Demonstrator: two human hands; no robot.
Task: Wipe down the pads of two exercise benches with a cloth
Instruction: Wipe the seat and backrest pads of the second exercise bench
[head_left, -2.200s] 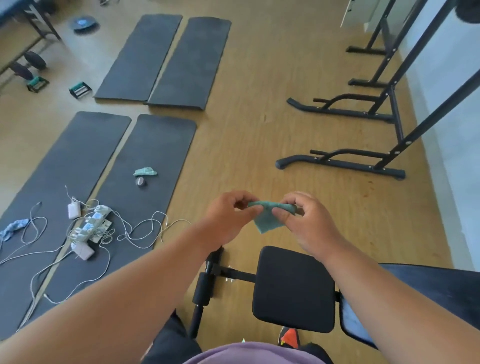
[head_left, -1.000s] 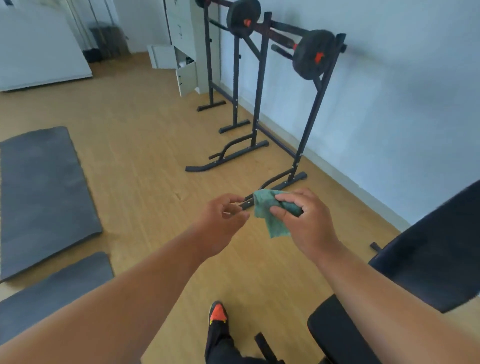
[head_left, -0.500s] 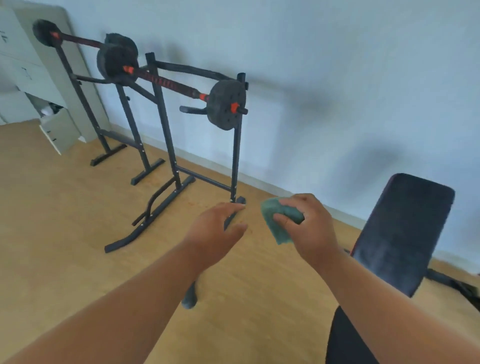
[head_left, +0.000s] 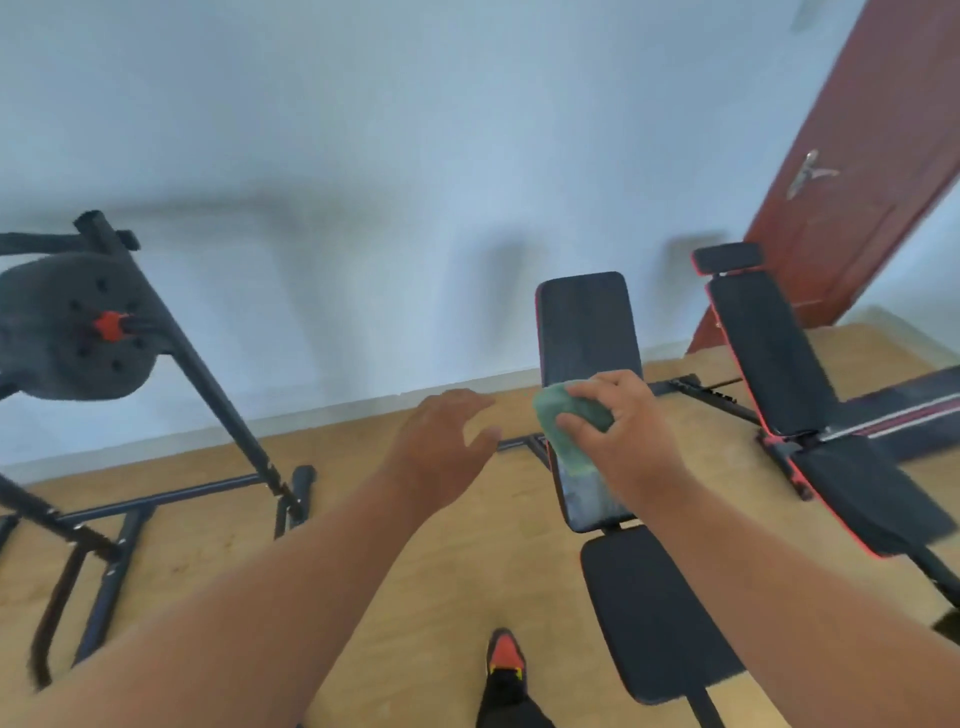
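Observation:
Two black exercise benches stand ahead of me. The nearer bench has a raised back pad (head_left: 584, 332) and a flat seat pad (head_left: 654, 613). The second bench (head_left: 774, 353), edged in red, stands to its right. My right hand (head_left: 621, 436) grips a green cloth (head_left: 563, 431) in front of the lower half of the nearer back pad; whether the cloth touches the pad I cannot tell. My left hand (head_left: 441, 447) hovers to the left of that pad with its fingers spread, holding nothing.
A black barbell rack (head_left: 208, 384) with a weight plate (head_left: 72, 332) stands at the left on the wooden floor. A dark red door (head_left: 857, 171) is at the back right, by the pale wall. My shoe (head_left: 504, 654) is near the bottom middle.
My view has swung right from the mats, past the rack, onto the two benches. My left hand let go of the cloth and opened. My right hand carried the cloth up to the nearer back pad.

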